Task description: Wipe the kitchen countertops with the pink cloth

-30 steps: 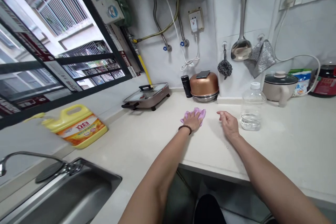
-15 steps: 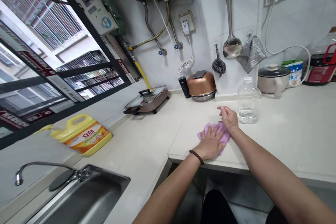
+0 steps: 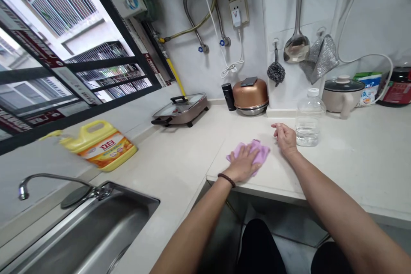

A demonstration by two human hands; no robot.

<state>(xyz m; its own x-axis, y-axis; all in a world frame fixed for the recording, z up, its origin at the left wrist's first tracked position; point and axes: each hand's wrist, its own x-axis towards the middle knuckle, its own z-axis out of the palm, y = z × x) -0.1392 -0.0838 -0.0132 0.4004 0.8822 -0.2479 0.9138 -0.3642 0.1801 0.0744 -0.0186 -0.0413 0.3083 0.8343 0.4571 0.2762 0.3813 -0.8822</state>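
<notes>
As I look through the head camera, my left grip [image 3: 243, 166] is splayed flat over the purple cloth [image 3: 262, 152], which lies spread near the front edge of the pale surface [image 3: 353, 158]. My right grip [image 3: 287, 138] is loosely curled in, just beside the clear bottle [image 3: 307, 133] with liquid in its lower part. Beyond the cloth, I see a copper-coloured dome [image 3: 250, 95] near the wall.

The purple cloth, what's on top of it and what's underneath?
The left hand rests on top of the purple cloth. It lies on the pale countertop, but the patch right underneath is covered and can't be seen.
</notes>
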